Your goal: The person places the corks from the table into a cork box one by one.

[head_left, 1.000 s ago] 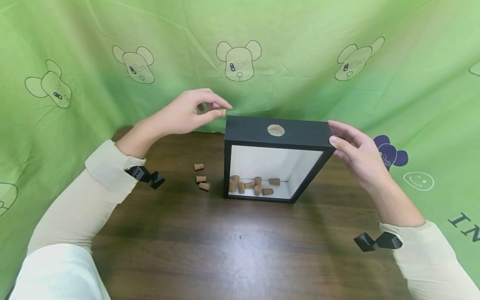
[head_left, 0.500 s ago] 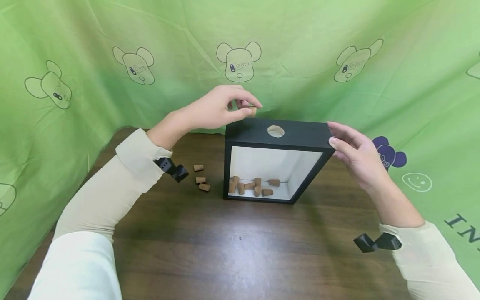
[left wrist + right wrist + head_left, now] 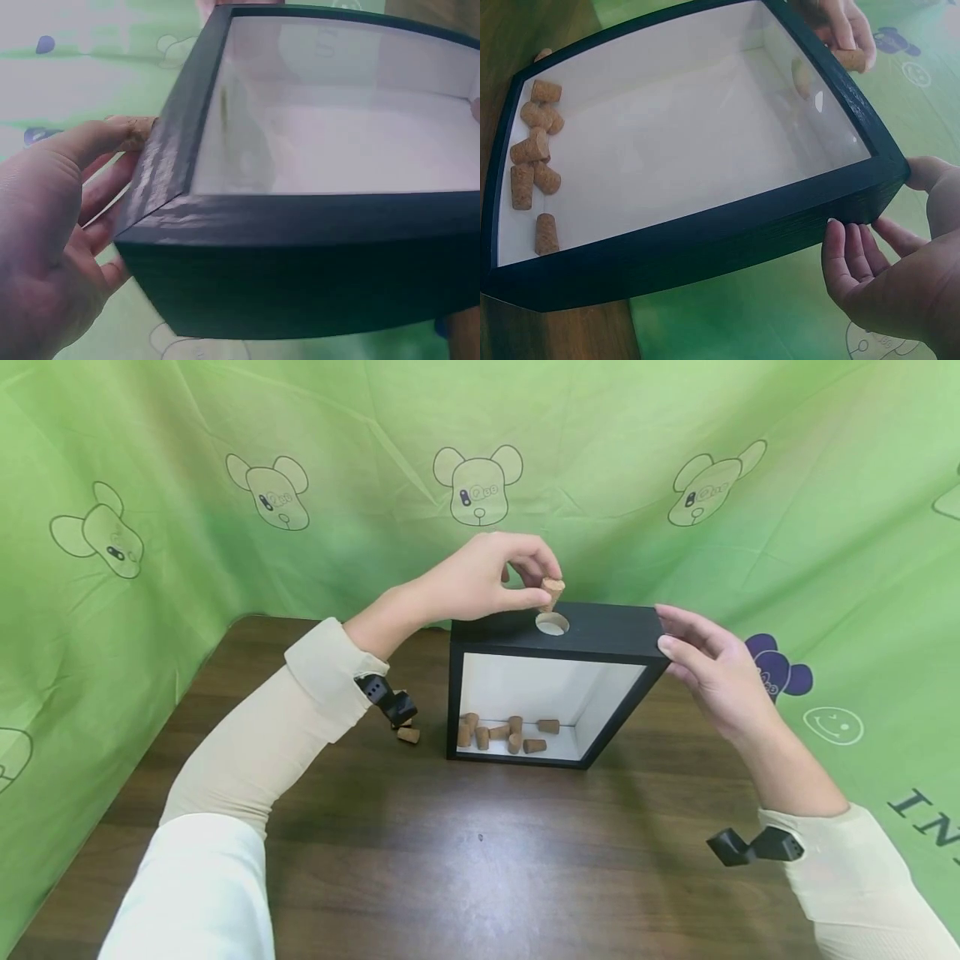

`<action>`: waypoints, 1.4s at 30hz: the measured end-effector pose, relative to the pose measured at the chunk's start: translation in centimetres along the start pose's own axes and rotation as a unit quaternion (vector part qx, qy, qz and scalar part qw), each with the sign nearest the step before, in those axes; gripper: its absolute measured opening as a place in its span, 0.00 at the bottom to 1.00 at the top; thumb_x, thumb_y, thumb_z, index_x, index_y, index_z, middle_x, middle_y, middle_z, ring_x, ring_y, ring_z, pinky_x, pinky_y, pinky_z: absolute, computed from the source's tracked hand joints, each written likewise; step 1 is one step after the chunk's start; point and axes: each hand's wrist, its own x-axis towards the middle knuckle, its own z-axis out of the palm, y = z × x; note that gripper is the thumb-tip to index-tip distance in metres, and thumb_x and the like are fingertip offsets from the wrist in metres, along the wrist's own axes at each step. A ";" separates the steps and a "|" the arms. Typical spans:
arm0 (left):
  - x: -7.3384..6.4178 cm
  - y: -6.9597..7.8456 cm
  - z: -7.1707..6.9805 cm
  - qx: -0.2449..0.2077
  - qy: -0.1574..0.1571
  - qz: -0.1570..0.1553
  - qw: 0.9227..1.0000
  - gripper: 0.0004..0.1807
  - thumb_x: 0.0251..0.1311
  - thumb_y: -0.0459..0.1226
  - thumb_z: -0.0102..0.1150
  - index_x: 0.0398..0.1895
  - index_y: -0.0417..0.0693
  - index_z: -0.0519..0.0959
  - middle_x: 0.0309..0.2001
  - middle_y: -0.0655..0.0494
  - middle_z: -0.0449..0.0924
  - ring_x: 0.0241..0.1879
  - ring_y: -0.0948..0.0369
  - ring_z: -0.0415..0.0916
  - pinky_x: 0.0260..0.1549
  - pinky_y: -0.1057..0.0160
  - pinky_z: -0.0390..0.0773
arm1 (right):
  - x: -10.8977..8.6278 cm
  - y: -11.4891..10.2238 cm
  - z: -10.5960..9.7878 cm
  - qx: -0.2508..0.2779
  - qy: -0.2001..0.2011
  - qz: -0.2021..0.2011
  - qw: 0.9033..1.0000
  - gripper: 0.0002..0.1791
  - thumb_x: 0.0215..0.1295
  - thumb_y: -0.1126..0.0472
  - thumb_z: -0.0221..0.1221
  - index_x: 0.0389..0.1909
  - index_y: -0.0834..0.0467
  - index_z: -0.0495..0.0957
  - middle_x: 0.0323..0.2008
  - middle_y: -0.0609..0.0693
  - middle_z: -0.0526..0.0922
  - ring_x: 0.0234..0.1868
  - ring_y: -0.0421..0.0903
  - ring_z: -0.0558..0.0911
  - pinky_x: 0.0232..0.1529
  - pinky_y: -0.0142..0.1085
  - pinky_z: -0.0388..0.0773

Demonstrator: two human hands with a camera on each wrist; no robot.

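Note:
Between thumb and fingers, my left hand (image 3: pixel 487 578) pinches a cork (image 3: pixel 552 590) just above the round hole (image 3: pixel 552 624) in the top of a black-framed box (image 3: pixel 615 628). The same cork (image 3: pixel 849 59) shows beside the box's edge in the right wrist view. My right hand (image 3: pixel 716 672) holds the box's upper right corner, thumb at the front edge and fingers behind. Through the clear front, several corks (image 3: pixel 514 725) lie on the white floor inside the box, mostly toward its left side.
A loose cork (image 3: pixel 408 736) lies on the brown wooden table (image 3: pixel 480 860) left of the box; others near it are partly hidden by the left wrist camera (image 3: pixel 386 697). A green curtain (image 3: pixel 360 460) with bear drawings hangs behind.
My left hand has moved right with its cork, from beyond the box's left corner to above the hole. The cork now stands more upright. My right hand stays at the corner.

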 end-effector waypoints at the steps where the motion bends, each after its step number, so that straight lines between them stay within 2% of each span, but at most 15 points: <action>1: 0.0 0.0 0.2 -0.001 0.001 0.001 1.000 0.10 0.67 0.39 0.67 0.48 0.48 0.82 0.41 0.64 0.87 0.43 0.70 0.79 0.42 0.62 0.72 | 0.0 0.0 0.0 0.000 0.000 0.000 1.000 0.22 0.73 0.69 0.58 0.66 0.54 0.78 0.53 0.48 0.74 0.48 0.38 0.74 0.41 0.25 0.78; 8: 0.1 -0.3 1.0 -0.008 -0.004 -0.001 1.000 0.10 0.65 0.37 0.68 0.47 0.45 0.81 0.40 0.61 0.87 0.42 0.70 0.79 0.38 0.65 0.73 | 0.1 0.0 0.2 0.003 -0.005 0.001 1.000 0.23 0.73 0.69 0.58 0.66 0.55 0.77 0.54 0.48 0.74 0.49 0.38 0.73 0.41 0.25 0.78; 12: 0.1 -0.3 1.1 -0.002 -0.013 -0.004 1.000 0.12 0.65 0.37 0.69 0.48 0.45 0.81 0.41 0.60 0.87 0.44 0.69 0.79 0.38 0.65 0.73 | 0.1 -0.1 0.3 -0.004 -0.002 0.001 1.000 0.23 0.73 0.69 0.59 0.66 0.54 0.77 0.53 0.47 0.75 0.49 0.38 0.73 0.41 0.25 0.78; 16: -0.2 -0.4 0.9 0.014 -0.021 -0.014 1.000 0.15 0.66 0.38 0.68 0.53 0.45 0.81 0.46 0.57 0.86 0.47 0.68 0.79 0.43 0.65 0.73 | 0.1 -0.1 0.4 -0.008 0.000 0.002 1.000 0.23 0.73 0.69 0.59 0.66 0.54 0.78 0.53 0.47 0.75 0.48 0.38 0.74 0.41 0.25 0.78; 23: -1.3 -1.2 -0.4 0.033 0.006 -0.035 0.999 0.14 0.70 0.40 0.63 0.55 0.48 0.82 0.49 0.59 0.85 0.50 0.68 0.78 0.52 0.59 0.74 | 0.1 -0.3 0.2 -0.013 0.008 0.003 1.000 0.22 0.72 0.69 0.59 0.65 0.53 0.79 0.52 0.47 0.76 0.47 0.38 0.74 0.40 0.25 0.78; 28: -3.1 -1.9 -2.0 0.038 0.012 -0.076 0.996 0.15 0.72 0.41 0.61 0.57 0.47 0.81 0.52 0.59 0.84 0.53 0.66 0.77 0.55 0.58 0.74 | -0.1 -0.4 0.0 -0.005 0.014 0.002 1.000 0.22 0.72 0.70 0.58 0.64 0.53 0.79 0.53 0.46 0.76 0.48 0.38 0.74 0.40 0.25 0.78; 34: -6.2 -3.5 -3.8 0.029 0.042 -0.116 0.992 0.15 0.72 0.39 0.61 0.57 0.45 0.81 0.55 0.55 0.83 0.54 0.62 0.77 0.53 0.57 0.74 | -0.1 -0.4 0.2 0.002 0.011 0.001 1.000 0.22 0.72 0.70 0.58 0.65 0.54 0.79 0.53 0.47 0.76 0.48 0.38 0.74 0.41 0.25 0.78; 38: -8.3 -4.7 -4.3 0.020 0.062 -0.139 0.988 0.15 0.71 0.39 0.61 0.57 0.44 0.81 0.53 0.53 0.83 0.53 0.60 0.77 0.53 0.56 0.74 | -0.2 -0.6 0.3 -0.001 0.018 0.002 1.000 0.22 0.72 0.70 0.59 0.65 0.54 0.78 0.52 0.47 0.76 0.48 0.38 0.74 0.41 0.25 0.78; 42: -10.8 -6.3 -4.1 0.009 0.080 -0.165 0.983 0.15 0.72 0.38 0.61 0.57 0.43 0.81 0.52 0.51 0.84 0.52 0.58 0.78 0.52 0.56 0.74 | -0.3 -0.6 0.3 -0.006 0.020 0.002 1.000 0.22 0.72 0.69 0.59 0.65 0.54 0.78 0.53 0.47 0.76 0.49 0.39 0.73 0.41 0.25 0.77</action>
